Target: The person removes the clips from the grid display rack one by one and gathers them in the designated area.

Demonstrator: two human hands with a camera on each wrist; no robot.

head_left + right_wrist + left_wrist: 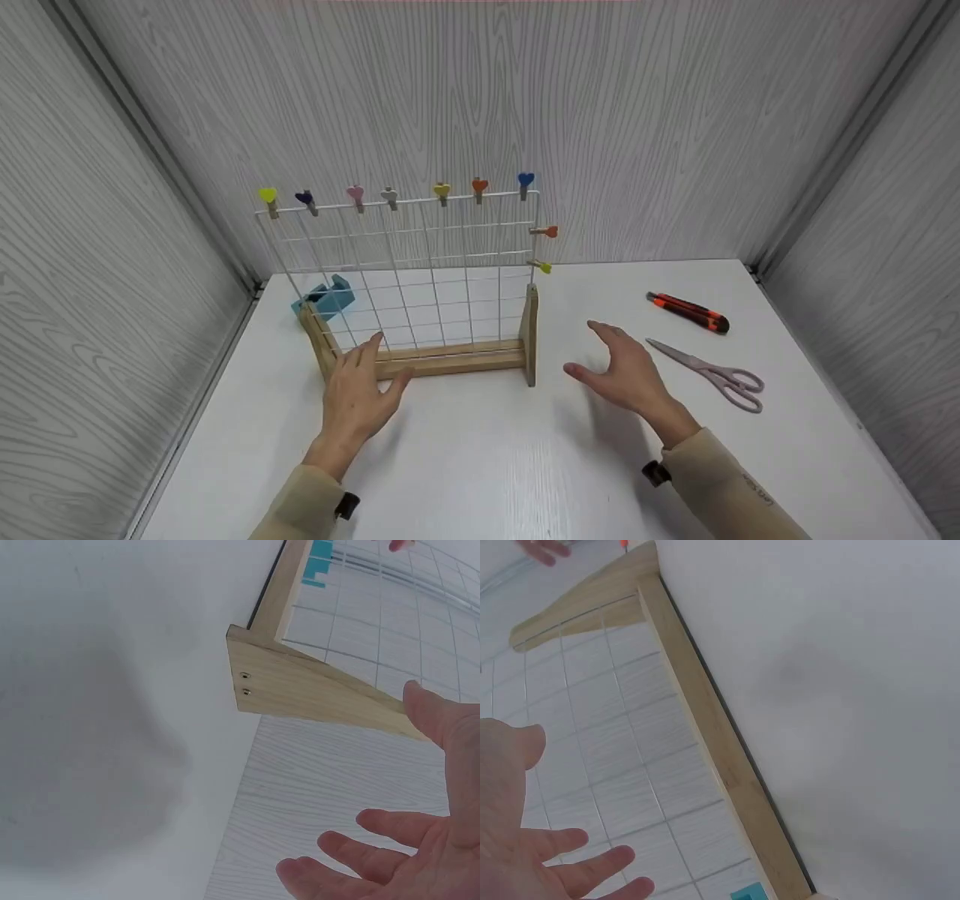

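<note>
A white wire grid rack (450, 285) stands upright in a wooden base (450, 365). Heart-topped clothespins in several colours line its top wire, among them a blue clothespin (526, 181) at the right corner. An orange clothespin (550, 232) and a yellow clothespin (544, 267) stick out from its right side. My left hand (356, 394) is in front of the base's left part, fingers spread and holding nothing. To the right of the rack, my right hand (622, 371) hovers above the table with thumb and fingers apart, also holding nothing.
Behind the rack's left end sits a teal tape dispenser (330, 298). An orange and black utility knife (688, 312) lies at the right, with pink-handled scissors (712, 373) nearer to me. Grey wood-grain walls (480, 127) enclose the white table (480, 465) at the back and sides.
</note>
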